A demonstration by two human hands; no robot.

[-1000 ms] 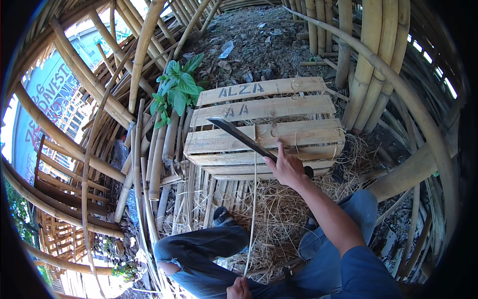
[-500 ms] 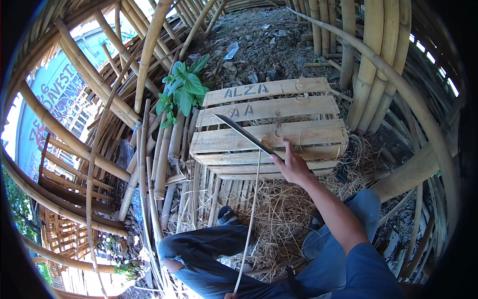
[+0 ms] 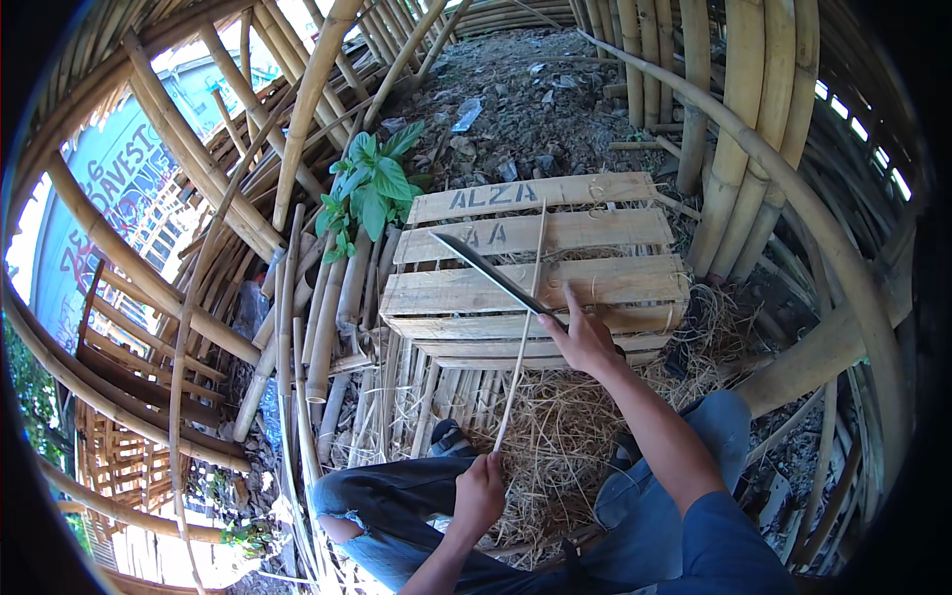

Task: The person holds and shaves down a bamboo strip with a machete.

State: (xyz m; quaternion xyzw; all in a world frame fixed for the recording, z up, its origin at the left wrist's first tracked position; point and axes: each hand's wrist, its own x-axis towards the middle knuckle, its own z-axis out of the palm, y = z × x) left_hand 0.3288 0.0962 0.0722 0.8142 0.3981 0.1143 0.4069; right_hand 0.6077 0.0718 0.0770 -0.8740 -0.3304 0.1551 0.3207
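Note:
My right hand (image 3: 587, 342) is closed round the handle of a long-bladed knife (image 3: 486, 270), its index finger stretched forward. The dark blade points up and to the left above a slatted wooden crate (image 3: 615, 286). In my left hand (image 3: 480, 488), closed in front of my left knee, is the lower end of a thin pale bamboo strip (image 3: 518, 367). The strip slants up past the knife, crossing the blade near its handle, and its far tip lies over the crate's upper slats. Whether blade and strip touch, I cannot tell.
Dry straw and shavings (image 3: 555, 436) cover the ground between my legs. A leafy green plant (image 3: 372, 188) grows left of the crate. Bamboo poles (image 3: 327, 327) lie along the left, and thick upright bamboo posts (image 3: 754, 129) stand at the right. Rubble (image 3: 516, 109) spreads behind the crate.
My left hand has come up from the lower edge, pushing the strip forward so that its far end now extends past the blade over the crate. The right hand and knife have barely shifted.

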